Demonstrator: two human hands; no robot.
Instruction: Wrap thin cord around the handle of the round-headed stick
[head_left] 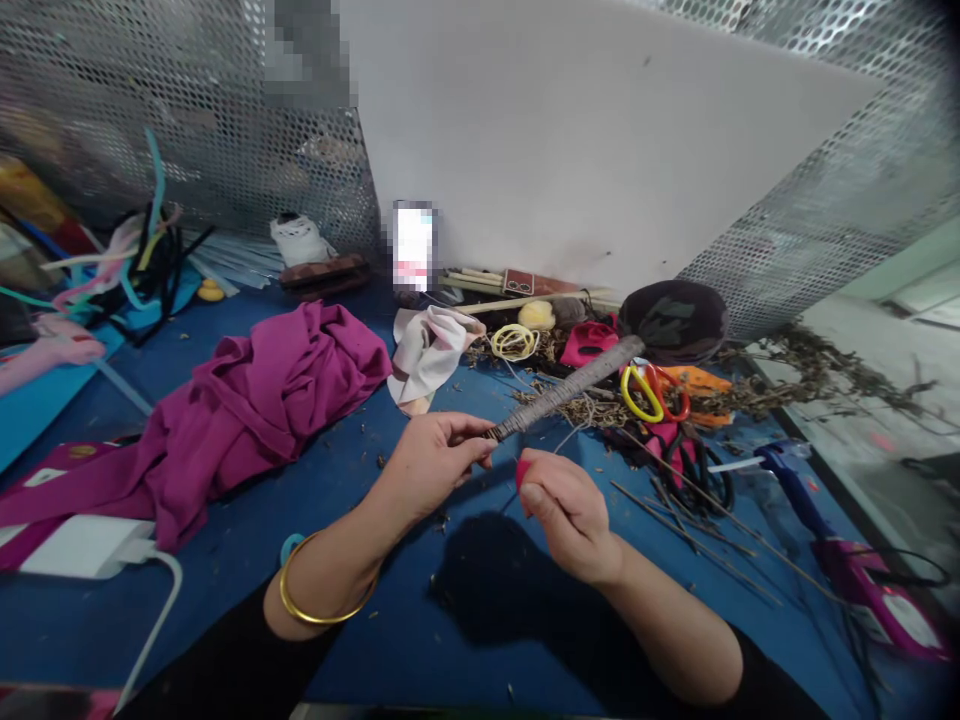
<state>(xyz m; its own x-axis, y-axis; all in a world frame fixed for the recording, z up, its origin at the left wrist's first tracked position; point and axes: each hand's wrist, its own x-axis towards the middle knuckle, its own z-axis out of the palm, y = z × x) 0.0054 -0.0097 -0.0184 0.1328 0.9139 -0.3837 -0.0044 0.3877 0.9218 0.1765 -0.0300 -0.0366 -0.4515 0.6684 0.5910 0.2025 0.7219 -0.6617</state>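
My left hand (435, 462) pinches the near end of a long grey wrapped stick (571, 387) that slants up and to the right over the blue table (375, 610). A gold bangle sits on that wrist. My right hand (568, 512) is closed just below the stick's near end, around a small red item (522, 470) that I cannot make out. A thin grey thread (570, 432) hangs off the stick near both hands.
A magenta cloth (247, 410) lies at left, a white cloth (427, 350) behind the hands. Yellow-and-red scissors (651, 392), black scissors (701, 470), thin sticks, dried twigs, a dark round object (675, 320) and a purple glue gun (840, 540) crowd the right. A white charger (86, 545) lies near left.
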